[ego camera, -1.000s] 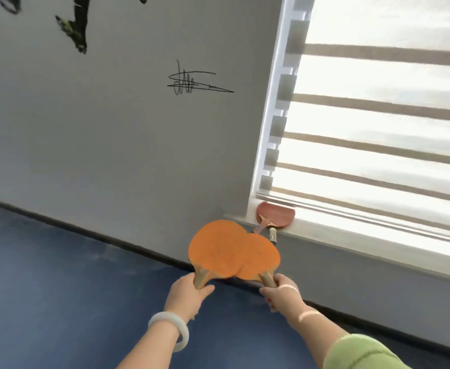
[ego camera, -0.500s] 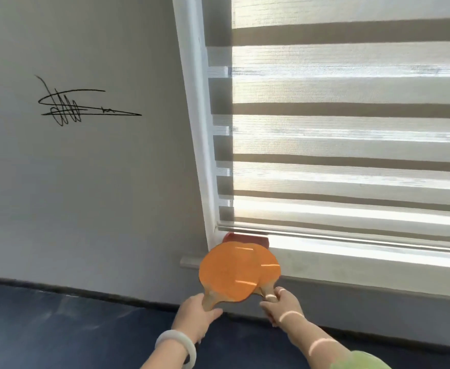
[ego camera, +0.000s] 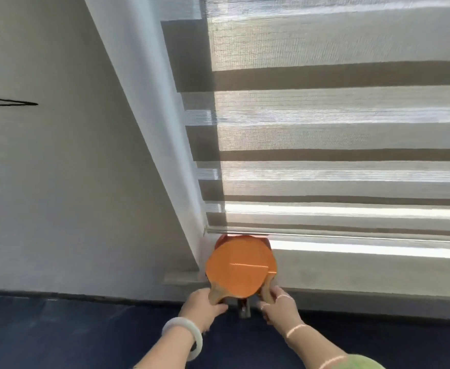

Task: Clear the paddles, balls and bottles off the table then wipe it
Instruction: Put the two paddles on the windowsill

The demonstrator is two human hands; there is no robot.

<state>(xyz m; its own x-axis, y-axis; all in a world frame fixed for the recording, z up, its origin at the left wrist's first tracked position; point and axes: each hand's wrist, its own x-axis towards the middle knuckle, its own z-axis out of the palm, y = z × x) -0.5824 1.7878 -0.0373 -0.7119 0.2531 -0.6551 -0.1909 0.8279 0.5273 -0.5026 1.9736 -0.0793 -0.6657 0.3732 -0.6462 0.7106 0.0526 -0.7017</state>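
My left hand (ego camera: 201, 306) grips the wooden handle of an orange paddle (ego camera: 235, 267), whose round face lies on top, over the left end of the window sill (ego camera: 351, 272). My right hand (ego camera: 278, 307) grips the handle of a second orange paddle (ego camera: 272, 265), mostly hidden under the first. A red paddle (ego camera: 222, 238) lies on the sill beneath them; only its far rim and a dark handle end (ego camera: 243, 311) hanging off the sill show.
A striped roller blind (ego camera: 338, 129) covers the window above the sill. A grey wall (ego camera: 58, 182) with a black scribble stands on the left. Dark blue floor (ego camera: 72, 334) runs below the wall.
I have come closer to the window. Both hands have carried the two orange paddles forward and onto the sill, over the red paddle, and the two faces overlap more.
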